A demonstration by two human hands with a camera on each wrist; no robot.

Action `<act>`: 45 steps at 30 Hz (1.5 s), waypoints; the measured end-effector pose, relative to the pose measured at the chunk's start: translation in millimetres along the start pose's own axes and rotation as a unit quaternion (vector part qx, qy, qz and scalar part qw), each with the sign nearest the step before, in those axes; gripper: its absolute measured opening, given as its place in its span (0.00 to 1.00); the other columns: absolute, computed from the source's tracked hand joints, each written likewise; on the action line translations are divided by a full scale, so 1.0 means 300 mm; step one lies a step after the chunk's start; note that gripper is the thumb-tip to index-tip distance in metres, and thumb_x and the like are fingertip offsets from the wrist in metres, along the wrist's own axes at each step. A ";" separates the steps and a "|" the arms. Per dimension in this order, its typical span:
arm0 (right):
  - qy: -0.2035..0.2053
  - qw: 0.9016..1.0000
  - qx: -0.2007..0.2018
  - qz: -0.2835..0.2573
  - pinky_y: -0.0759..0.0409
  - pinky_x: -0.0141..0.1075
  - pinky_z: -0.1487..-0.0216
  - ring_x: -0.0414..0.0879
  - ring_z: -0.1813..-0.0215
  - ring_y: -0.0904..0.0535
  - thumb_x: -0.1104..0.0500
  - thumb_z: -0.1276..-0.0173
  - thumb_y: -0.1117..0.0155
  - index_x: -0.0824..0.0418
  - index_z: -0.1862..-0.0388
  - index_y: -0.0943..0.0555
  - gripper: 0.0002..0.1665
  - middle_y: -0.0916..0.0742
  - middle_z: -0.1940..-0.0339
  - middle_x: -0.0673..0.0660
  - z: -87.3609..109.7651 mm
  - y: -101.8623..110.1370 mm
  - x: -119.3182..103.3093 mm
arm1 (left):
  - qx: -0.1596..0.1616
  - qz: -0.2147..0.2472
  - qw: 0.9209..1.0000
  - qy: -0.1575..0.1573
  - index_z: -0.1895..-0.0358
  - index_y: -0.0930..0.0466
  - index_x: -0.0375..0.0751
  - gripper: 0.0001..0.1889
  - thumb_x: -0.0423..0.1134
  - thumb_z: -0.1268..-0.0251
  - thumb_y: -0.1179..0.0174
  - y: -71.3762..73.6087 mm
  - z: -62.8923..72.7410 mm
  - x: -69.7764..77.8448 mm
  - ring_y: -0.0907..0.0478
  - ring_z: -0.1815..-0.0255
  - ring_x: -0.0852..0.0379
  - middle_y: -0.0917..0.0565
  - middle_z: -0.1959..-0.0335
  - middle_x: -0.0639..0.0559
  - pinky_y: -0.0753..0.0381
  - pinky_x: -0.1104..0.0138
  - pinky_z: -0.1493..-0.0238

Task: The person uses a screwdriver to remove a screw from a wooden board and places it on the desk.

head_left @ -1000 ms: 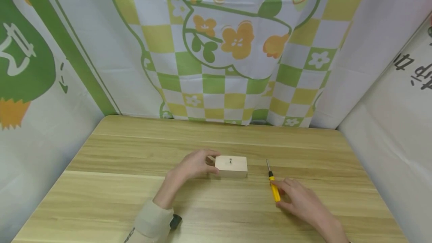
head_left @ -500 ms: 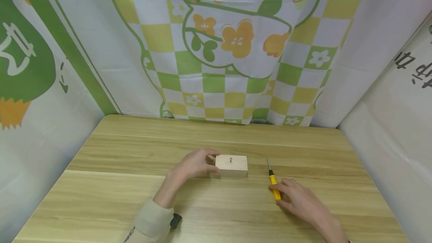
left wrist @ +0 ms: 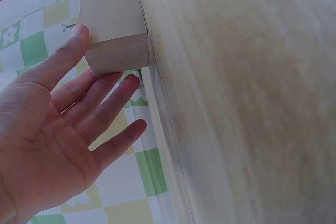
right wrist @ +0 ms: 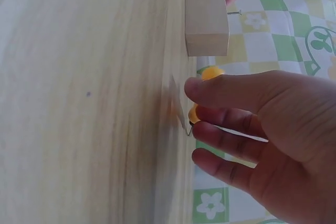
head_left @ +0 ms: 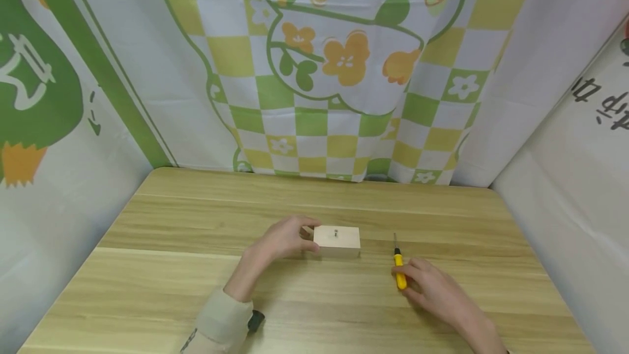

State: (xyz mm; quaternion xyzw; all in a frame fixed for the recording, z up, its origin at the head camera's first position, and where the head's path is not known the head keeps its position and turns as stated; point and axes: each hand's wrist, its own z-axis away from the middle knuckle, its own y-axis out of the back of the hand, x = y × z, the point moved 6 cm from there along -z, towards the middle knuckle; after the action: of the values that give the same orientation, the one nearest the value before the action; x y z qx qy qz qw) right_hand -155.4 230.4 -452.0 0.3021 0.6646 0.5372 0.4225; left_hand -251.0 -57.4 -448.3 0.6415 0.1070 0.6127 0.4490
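the pale rectangular wooden block (head_left: 337, 242) lies flat on the light wood-grain table (head_left: 334, 310), and the left hand (head_left: 281, 240) pinches its left end, thumb against the near side and fingertips against the far side, the little finger stretched out free. a small grey metal screw (head_left: 336, 233) stands up from the block's top face, near its middle. to the right of the block, apart from it, the right hand (head_left: 432, 289) is half curled, its thumb and fingers around the handle of the slim screwdriver with yellow handle, black collar and thin metal shaft (head_left: 397, 260); the tip points away from the person, and whether it is lifted off the table i cannot tell. to steady the block well, the left hand would do best to press evenly from both sides, low and clear of the screw, while a grip further back on the handle should leave the shaft freer. no box, cup or tray shows; the block alone has something set in it, the screw.
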 end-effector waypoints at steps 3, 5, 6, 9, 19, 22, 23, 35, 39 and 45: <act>0.018 0.999 0.031 0.004 0.17 0.35 0.58 0.33 0.60 0.24 0.63 0.44 0.25 0.54 0.47 0.15 0.24 0.18 0.60 0.43 0.001 0.011 -0.008 | -0.001 0.000 1.000 0.000 0.35 0.23 0.48 0.32 0.49 0.44 0.27 -0.001 0.000 -0.002 0.16 0.46 0.51 0.17 0.40 0.50 0.19 0.51 0.44; 0.037 0.998 0.059 0.006 0.17 0.33 0.61 0.33 0.62 0.24 0.65 0.46 0.24 0.54 0.48 0.14 0.24 0.18 0.61 0.43 0.003 0.021 -0.015 | -0.002 0.001 1.000 0.001 0.35 0.23 0.49 0.32 0.50 0.44 0.27 -0.002 0.000 -0.004 0.16 0.46 0.51 0.17 0.40 0.50 0.19 0.51 0.44; 0.049 0.996 0.076 0.006 0.18 0.31 0.62 0.33 0.62 0.23 0.66 0.47 0.24 0.54 0.50 0.14 0.24 0.17 0.61 0.44 0.003 0.026 -0.018 | -0.002 0.001 1.000 0.001 0.35 0.23 0.49 0.32 0.50 0.45 0.27 -0.004 0.001 -0.006 0.16 0.46 0.51 0.17 0.40 0.50 0.19 0.51 0.44; 0.087 0.988 0.124 0.003 0.19 0.28 0.66 0.33 0.64 0.22 0.68 0.50 0.22 0.54 0.52 0.13 0.24 0.16 0.62 0.44 0.008 0.044 -0.030 | -0.003 0.005 1.000 0.002 0.35 0.23 0.48 0.32 0.50 0.45 0.27 -0.007 0.001 -0.010 0.16 0.46 0.51 0.16 0.41 0.50 0.19 0.50 0.44; 0.151 0.964 0.218 -0.005 0.30 0.17 0.73 0.37 0.68 0.20 0.69 0.59 0.18 0.54 0.56 0.14 0.28 0.17 0.55 0.51 0.012 0.092 -0.047 | -0.007 0.010 1.000 0.000 0.34 0.24 0.47 0.34 0.50 0.45 0.27 -0.012 0.001 -0.012 0.16 0.45 0.51 0.17 0.41 0.50 0.19 0.50 0.45; 0.147 0.965 0.217 -0.011 0.30 0.17 0.74 0.39 0.67 0.18 0.69 0.58 0.18 0.55 0.56 0.15 0.27 0.16 0.53 0.53 0.007 0.096 -0.045 | -0.006 0.010 1.000 0.002 0.34 0.24 0.47 0.33 0.50 0.44 0.27 -0.011 0.002 -0.012 0.16 0.46 0.51 0.16 0.41 0.50 0.19 0.51 0.46; 0.146 0.965 0.217 -0.014 0.30 0.17 0.74 0.40 0.67 0.17 0.69 0.58 0.18 0.56 0.56 0.15 0.27 0.16 0.53 0.52 0.006 0.097 -0.044 | -0.006 0.009 1.000 0.003 0.34 0.24 0.47 0.33 0.50 0.44 0.27 -0.010 0.002 -0.012 0.16 0.46 0.51 0.16 0.42 0.50 0.19 0.50 0.46; 0.137 0.955 0.258 -0.045 0.21 0.21 0.70 0.34 0.68 0.18 0.49 0.29 0.35 0.57 0.54 0.15 0.14 0.12 0.58 0.47 -0.009 0.145 -0.047 | -0.003 0.014 1.000 -0.004 0.34 0.24 0.47 0.33 0.49 0.44 0.27 -0.006 0.005 -0.008 0.16 0.48 0.51 0.15 0.44 0.49 0.20 0.47 0.44; 0.141 0.949 0.276 -0.064 0.19 0.24 0.70 0.37 0.69 0.15 0.46 0.27 0.40 0.59 0.54 0.15 0.19 0.12 0.62 0.48 -0.015 0.158 -0.054 | -0.002 0.014 1.000 -0.009 0.34 0.24 0.47 0.33 0.49 0.44 0.27 -0.004 0.006 -0.006 0.16 0.48 0.51 0.15 0.44 0.49 0.20 0.47 0.45; 0.155 0.941 0.291 -0.075 0.18 0.24 0.69 0.37 0.70 0.15 0.52 0.32 0.32 0.61 0.52 0.15 0.16 0.12 0.64 0.49 -0.035 0.189 -0.081 | -0.001 0.012 1.000 -0.011 0.34 0.24 0.48 0.33 0.49 0.44 0.28 -0.001 0.007 -0.006 0.15 0.48 0.51 0.14 0.46 0.48 0.21 0.46 0.44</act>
State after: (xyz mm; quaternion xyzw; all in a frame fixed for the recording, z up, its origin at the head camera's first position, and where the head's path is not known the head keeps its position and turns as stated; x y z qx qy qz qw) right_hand -156.4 218.5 -390.7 0.2745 0.8699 0.3271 0.2468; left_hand -249.4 -59.3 -449.4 0.6490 0.0938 0.6109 0.4437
